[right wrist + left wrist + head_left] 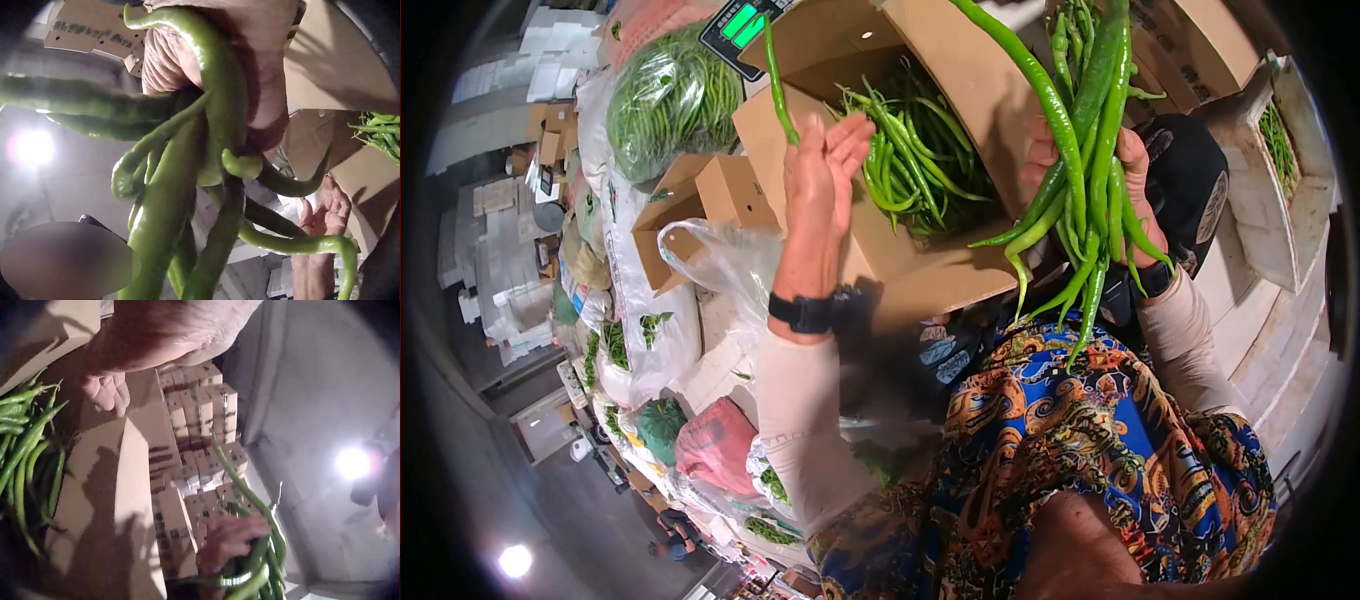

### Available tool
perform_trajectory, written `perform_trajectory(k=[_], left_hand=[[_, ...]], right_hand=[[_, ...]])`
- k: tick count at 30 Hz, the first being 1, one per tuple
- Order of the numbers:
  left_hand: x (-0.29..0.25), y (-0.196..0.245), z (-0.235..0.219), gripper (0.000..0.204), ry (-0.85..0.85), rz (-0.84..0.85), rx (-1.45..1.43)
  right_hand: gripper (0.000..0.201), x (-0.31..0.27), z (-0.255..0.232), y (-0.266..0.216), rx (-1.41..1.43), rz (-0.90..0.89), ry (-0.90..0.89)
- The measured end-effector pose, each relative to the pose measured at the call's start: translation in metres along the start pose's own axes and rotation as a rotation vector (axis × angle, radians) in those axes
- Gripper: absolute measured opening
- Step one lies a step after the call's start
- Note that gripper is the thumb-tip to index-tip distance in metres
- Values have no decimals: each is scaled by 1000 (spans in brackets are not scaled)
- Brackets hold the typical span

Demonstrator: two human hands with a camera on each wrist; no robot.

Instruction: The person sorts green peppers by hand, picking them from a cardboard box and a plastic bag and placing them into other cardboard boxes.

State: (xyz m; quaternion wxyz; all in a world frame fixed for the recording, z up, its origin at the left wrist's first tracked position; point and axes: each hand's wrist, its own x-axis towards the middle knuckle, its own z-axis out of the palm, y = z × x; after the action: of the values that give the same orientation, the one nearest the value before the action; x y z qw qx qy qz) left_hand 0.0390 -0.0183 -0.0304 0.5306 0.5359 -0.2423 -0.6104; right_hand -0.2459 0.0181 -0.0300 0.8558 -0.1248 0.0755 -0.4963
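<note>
Gripping a bunch of green peppers (1090, 180), right hand (1135, 190) is raised upper right; left hand (825, 170) is held flat-fingered, one pepper (778, 85) beside it, over the cardboard box (960, 80).

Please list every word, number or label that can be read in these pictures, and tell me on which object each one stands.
No text can be read with certainty.
Scale display: green lit segments, too small to read.
Stacked cartons: dark printed marks, too blurred to read.
Cardboard flap: a line of printed characters, blurred and unreadable.
Cardboard box holding green peppers: no print visible.
</note>
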Motion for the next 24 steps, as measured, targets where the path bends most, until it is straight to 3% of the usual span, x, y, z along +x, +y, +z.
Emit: perform_trajectory(k=[3, 5, 6, 7, 8, 9, 10, 12, 13, 14, 16, 17, 19, 22, 24], left_hand=[[-21, -25, 4, 36, 44, -75, 36], [-23, -46, -8, 36, 40, -360, 126], [-24, -53, -16, 36, 46, -358, 124], [-25, -59, -23, 38, -2, -343, 351], [-24, -64, -28, 41, -54, -326, 579], [-24, -66, -25, 50, 66, -295, 626], [-23, -65, -24, 50, 61, -294, 627], [-25, -59, -18, 54, 179, 184, 833], [-39, -27, 11, 54, 57, 182, 690], [-46, -12, 27, 54, 54, 178, 688], [-54, 2, 49, 50, -137, 32, 314], [-57, 0, 57, 50, -137, 30, 311], [-61, -6, 70, 34, -346, -28, 344], [-54, -10, 70, 21, -384, -64, 150], [-51, -2, 67, 21, -411, -32, 97]], right_hand=[[66, -1, 7, -3, -125, -1, 40], [66, -2, 10, 3, -49, 28, 125], [66, -2, 7, 5, -48, 34, 122], [65, -2, 3, 7, -62, 75, 116], [64, -4, 1, 7, -76, 113, 113], [60, -7, 0, 6, -60, 165, 139], [60, -7, 0, 7, -63, 160, 140], [63, -6, 0, 10, -142, 224, 214], [65, -6, -6, 9, -142, 270, 176], [63, -6, -6, 12, -134, 267, 204], [45, -3, -10, 16, -72, 274, 258], [40, 1, -7, 18, -57, 269, 239], [39, 4, 1, 19, -65, 266, 246], [38, 6, 1, 17, -80, 272, 205], [39, 6, 6, 15, -9, 266, 274]])
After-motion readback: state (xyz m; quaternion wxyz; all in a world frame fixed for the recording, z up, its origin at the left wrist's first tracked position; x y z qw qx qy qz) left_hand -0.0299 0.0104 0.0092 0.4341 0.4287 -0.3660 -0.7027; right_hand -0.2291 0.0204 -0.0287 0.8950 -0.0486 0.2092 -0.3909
